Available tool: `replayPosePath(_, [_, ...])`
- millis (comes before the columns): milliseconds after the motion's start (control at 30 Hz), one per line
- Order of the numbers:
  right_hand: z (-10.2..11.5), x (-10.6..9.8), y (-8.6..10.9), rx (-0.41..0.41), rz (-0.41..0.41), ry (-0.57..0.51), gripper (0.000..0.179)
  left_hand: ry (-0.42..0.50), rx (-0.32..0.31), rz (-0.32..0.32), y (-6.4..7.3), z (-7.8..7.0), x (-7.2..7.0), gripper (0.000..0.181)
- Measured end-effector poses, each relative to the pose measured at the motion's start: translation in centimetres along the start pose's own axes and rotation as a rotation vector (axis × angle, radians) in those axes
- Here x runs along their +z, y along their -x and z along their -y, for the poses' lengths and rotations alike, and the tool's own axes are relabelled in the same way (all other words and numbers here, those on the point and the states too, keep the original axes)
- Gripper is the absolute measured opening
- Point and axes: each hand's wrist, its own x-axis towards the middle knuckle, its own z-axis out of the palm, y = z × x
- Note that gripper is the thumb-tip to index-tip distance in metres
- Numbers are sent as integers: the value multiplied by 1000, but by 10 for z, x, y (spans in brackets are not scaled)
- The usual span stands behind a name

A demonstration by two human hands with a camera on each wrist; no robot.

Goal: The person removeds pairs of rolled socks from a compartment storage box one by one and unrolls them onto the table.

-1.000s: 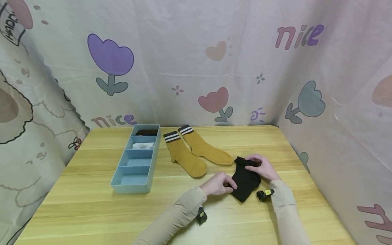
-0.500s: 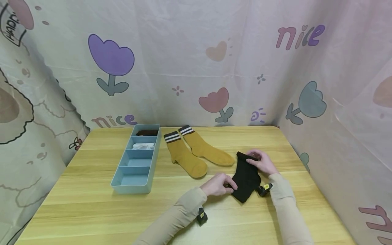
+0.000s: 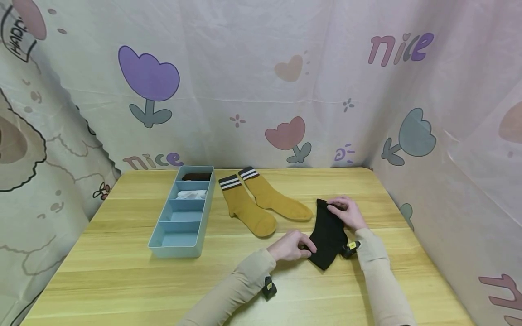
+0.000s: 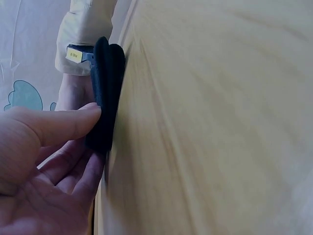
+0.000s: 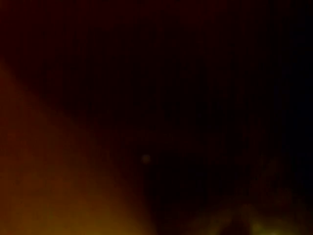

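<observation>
Pinching the black sock [image 3: 326, 236] by its left edge, the left hand [image 3: 290, 245] probably steadies it on the table [image 3: 122, 276], right of the yellow socks [image 3: 244, 203]; the right hand [image 3: 348, 213] touches its far end, whether gripping, I cannot tell.

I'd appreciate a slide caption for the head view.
Left hand and right hand on folded black cloth, near two stripe-cuffed mustard socks and a blue divided tray.
</observation>
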Motion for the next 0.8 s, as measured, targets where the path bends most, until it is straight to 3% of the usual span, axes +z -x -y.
replayPosePath(133, [-5,1,-4,-6,18,50,31,9,-10,1,0,0,0,14])
replayPosePath(433, [-9,-1,-14,-3,-5,104,25,19,-10,2,0,0,-1,14])
replayPosePath(800, [-4,-10,-26,34,68,181,28,20,-7,4,0,0,0,14])
